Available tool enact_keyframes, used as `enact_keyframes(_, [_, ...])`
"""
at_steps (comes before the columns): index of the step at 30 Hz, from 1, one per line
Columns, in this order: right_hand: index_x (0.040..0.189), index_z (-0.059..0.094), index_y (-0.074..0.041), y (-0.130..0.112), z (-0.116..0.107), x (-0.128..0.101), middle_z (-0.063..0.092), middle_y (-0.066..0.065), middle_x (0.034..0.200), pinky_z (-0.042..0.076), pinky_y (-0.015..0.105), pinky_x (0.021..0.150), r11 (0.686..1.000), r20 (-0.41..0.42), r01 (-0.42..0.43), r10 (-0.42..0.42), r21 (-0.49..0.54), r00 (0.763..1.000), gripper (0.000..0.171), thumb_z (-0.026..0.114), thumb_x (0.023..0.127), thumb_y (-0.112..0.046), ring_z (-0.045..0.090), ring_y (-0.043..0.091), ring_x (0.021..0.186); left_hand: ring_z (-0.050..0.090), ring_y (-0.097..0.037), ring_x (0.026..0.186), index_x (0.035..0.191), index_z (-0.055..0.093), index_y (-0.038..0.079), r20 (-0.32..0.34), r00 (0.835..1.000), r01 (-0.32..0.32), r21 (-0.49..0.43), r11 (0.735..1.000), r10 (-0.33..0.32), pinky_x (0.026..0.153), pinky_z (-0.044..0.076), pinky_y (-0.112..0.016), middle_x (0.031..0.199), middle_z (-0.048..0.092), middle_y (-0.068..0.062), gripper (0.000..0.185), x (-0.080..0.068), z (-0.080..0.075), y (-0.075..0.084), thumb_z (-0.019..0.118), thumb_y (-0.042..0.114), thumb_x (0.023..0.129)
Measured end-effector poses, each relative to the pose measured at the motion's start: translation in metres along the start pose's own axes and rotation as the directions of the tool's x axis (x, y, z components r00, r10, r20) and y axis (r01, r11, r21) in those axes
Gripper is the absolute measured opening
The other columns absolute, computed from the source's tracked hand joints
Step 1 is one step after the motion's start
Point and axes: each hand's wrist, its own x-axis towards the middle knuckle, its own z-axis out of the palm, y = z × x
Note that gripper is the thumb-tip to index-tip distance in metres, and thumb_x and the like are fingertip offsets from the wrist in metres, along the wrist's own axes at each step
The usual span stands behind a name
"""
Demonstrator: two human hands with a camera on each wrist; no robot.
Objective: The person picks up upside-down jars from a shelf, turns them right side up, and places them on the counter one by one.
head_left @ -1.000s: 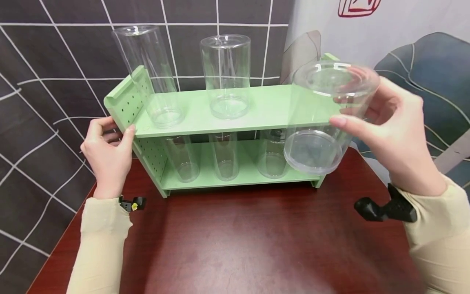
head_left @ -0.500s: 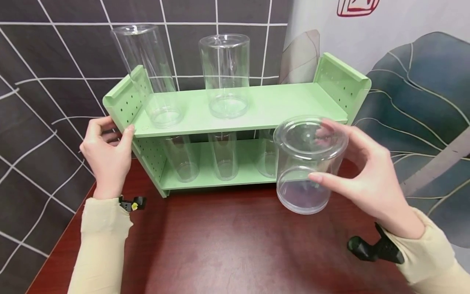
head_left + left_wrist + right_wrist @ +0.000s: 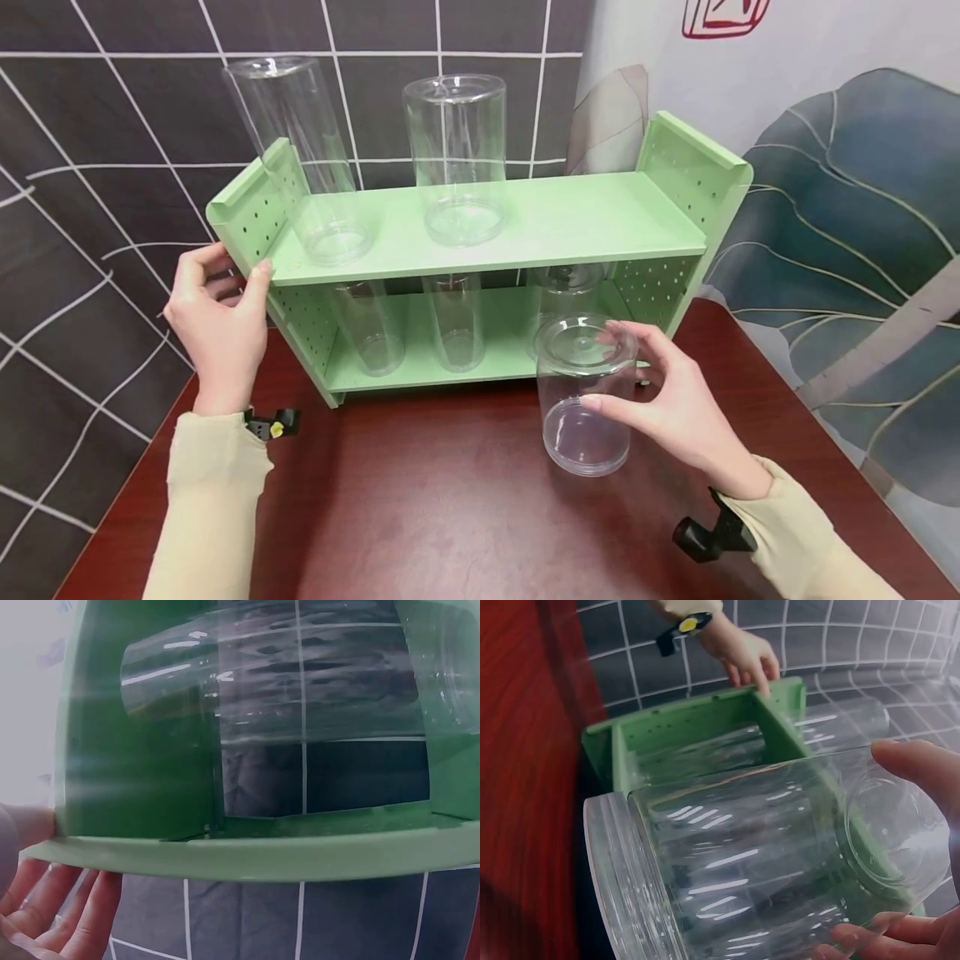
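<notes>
The right hand (image 3: 675,408) has its fingers and thumb wrapped around a short clear jar (image 3: 581,392), lid on, holding it right in front of the green shelf (image 3: 570,221) at the lower level. The jar looks like it's sitting on the dark red tabletop (image 3: 450,517), or just above it, hard to tell through the clear plastic. The left hand (image 3: 217,321) grips the left end panel of the shelf, thumb on the front edge and fingers curled behind. Up top there are two tall clear jars, one at the left (image 3: 300,158) and one near the middle (image 3: 456,158). The lower level has three more clear jars (image 3: 457,321) in a row. Behind it all is a dark tiled wall (image 3: 97,125).
</notes>
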Motion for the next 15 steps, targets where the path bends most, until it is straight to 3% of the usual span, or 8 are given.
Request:
enact_keyframes(3, [0.145, 0.051, -0.023, 0.004, 0.004, 0.0, 0.062, -0.004, 0.133, 0.053, 0.02, 0.087, 1.0, 0.015, -0.011, 0.011, -0.006, 1.0, 0.08, 0.092, 0.077, -0.015, 0.063, 0.012, 0.107, 0.066, -0.008, 0.094, 0.132, 0.062, 0.013, 0.027, 0.999, 0.037, -0.046, 0.998, -0.036, 0.08, 0.054, -0.017, 0.12, 0.067, -0.002, 0.045, -0.008, 0.0, 0.001, 0.079, 0.02, 0.09])
enact_keyframes(7, [0.146, 0.051, -0.022, 0.005, 0.009, 0.002, 0.061, -0.004, 0.135, 0.05, 0.02, 0.092, 1.0, 0.026, -0.008, 0.008, -0.002, 1.0, 0.08, 0.092, 0.077, -0.016, 0.06, 0.011, 0.115, 0.059, -0.016, 0.118, 0.141, 0.051, 0.009, 0.002, 0.999, 0.052, -0.146, 0.988, -0.052, 0.101, 0.049, -0.028, 0.133, 0.058, -0.007, 0.059, -0.03, -0.005, 0.021, 0.078, 0.013, 0.089])
enact_keyframes(11, [0.146, 0.049, -0.023, 0.006, 0.014, 0.004, 0.06, -0.005, 0.138, 0.05, 0.021, 0.094, 1.0, 0.038, -0.023, 0.023, 0.018, 0.999, 0.08, 0.091, 0.078, -0.018, 0.058, 0.011, 0.12, 0.052, -0.021, 0.126, 0.138, 0.051, 0.0, -0.077, 0.996, -0.049, -0.189, 0.981, 0.035, 0.111, 0.039, -0.032, 0.134, 0.056, -0.012, 0.061, -0.059, -0.009, 0.045, 0.08, 0.007, 0.085])
enact_keyframes(15, [0.146, 0.048, -0.022, 0.007, 0.02, 0.004, 0.059, -0.006, 0.14, 0.05, 0.022, 0.094, 0.998, 0.051, -0.035, 0.032, 0.055, 0.998, 0.08, 0.091, 0.079, -0.018, 0.057, 0.011, 0.123, 0.051, -0.026, 0.128, 0.132, 0.054, -0.009, -0.058, 0.986, -0.167, -0.214, 0.962, 0.158, 0.114, 0.036, -0.038, 0.132, 0.057, -0.022, 0.059, -0.086, -0.006, 0.053, 0.079, 0.003, 0.08])
